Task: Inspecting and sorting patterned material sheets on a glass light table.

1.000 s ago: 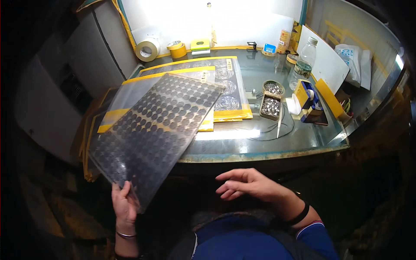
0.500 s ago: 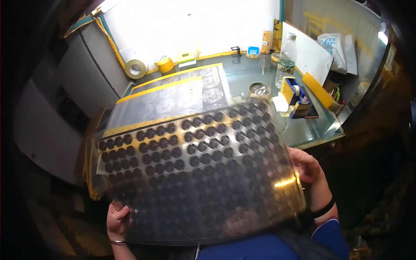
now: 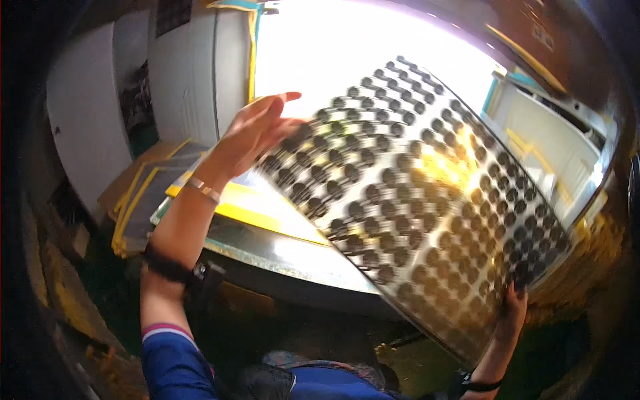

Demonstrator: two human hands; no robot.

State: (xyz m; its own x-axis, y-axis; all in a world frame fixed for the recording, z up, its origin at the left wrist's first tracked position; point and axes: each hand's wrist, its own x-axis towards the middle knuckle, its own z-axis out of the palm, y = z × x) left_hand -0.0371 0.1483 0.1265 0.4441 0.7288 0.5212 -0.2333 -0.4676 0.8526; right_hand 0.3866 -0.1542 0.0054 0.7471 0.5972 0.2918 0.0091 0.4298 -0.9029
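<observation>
A large see-through film sheet (image 3: pixel 380 200) printed with rows of dark round spots is held up, tilted, in front of the bright white panel (image 3: pixel 307 53). My right hand (image 3: pixel 513 308) grips its lower right edge, with the fingers partly hidden by the sheet. Near the sheet's left corner is my left hand (image 3: pixel 252 133), raised with its fingers stretched out and apart. Those fingertips lie close to the sheet's edge; blur hides whether they touch it.
Yellow-edged sheets (image 3: pixel 273 215) lie on the glass-topped table (image 3: pixel 293 257) behind the film. More yellow-framed sheets (image 3: pixel 137 200) stand at the table's left side. Grey cabinet panels (image 3: pixel 183 73) rise at the far left, and a pale board (image 3: pixel 543 127) is on the right.
The film sheet has been lifted and turned from lying low before me to a steep slant against the light. My left hand has risen from its lower left corner and its fingers have opened.
</observation>
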